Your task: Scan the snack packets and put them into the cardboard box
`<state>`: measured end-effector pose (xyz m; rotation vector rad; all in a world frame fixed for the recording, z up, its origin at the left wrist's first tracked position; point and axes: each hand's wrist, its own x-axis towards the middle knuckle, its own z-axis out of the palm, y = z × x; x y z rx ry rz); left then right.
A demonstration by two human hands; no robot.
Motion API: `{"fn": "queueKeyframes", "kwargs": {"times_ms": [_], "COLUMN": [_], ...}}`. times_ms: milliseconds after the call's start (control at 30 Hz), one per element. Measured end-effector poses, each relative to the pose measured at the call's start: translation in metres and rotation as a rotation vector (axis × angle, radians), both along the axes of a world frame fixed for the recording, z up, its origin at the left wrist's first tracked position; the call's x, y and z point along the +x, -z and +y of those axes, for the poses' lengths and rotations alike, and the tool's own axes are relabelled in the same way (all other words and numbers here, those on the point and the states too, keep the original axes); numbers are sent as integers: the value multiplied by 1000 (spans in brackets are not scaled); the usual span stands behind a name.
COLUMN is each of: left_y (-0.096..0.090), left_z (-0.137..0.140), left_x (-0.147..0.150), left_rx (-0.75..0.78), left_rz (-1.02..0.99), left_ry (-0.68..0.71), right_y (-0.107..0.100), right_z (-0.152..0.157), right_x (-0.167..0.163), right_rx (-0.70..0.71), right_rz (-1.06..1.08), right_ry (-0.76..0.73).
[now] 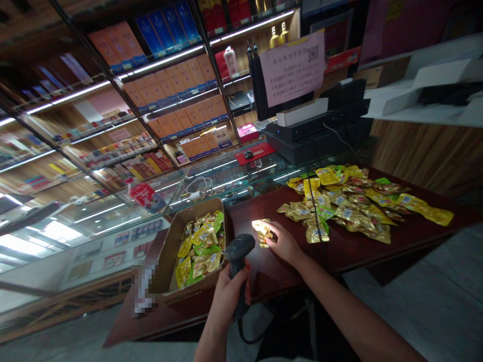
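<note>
My left hand (225, 296) is wrapped round the handle of a dark grey barcode scanner (240, 246), held upright with its head above the table. A bright light falls on a small gold snack packet (261, 230) on the dark red table (251, 208). My right hand (286, 245) has its thumb and fingers closed on that packet's right edge. To its right lies a spread pile of gold, yellow and green snack packets (350, 206). Left of the scanner stands an open cardboard box (162, 269) with several similar packets (202, 246) in it.
A glass display counter (222, 176) runs behind the table, with a red bag (145, 196) and a white cable (196, 188) on it. A black cash register (317, 136) and a screen bearing a pink notice (292, 68) stand beyond. The scanner's cable (245, 338) hangs below the table edge.
</note>
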<state>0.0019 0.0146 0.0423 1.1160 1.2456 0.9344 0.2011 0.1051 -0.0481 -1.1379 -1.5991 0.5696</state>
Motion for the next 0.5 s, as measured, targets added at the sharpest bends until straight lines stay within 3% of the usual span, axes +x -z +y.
{"fn": "queueKeyframes", "kwargs": {"times_ms": [500], "left_y": [4], "left_z": [-2], "left_x": [-1], "left_rx": [-5], "left_rz": [42], "left_ry": [-25], "right_y": [3], "right_z": [1], "right_x": [1], "right_rx": [-10], "right_rz": [7], "right_ry": [-17]}}
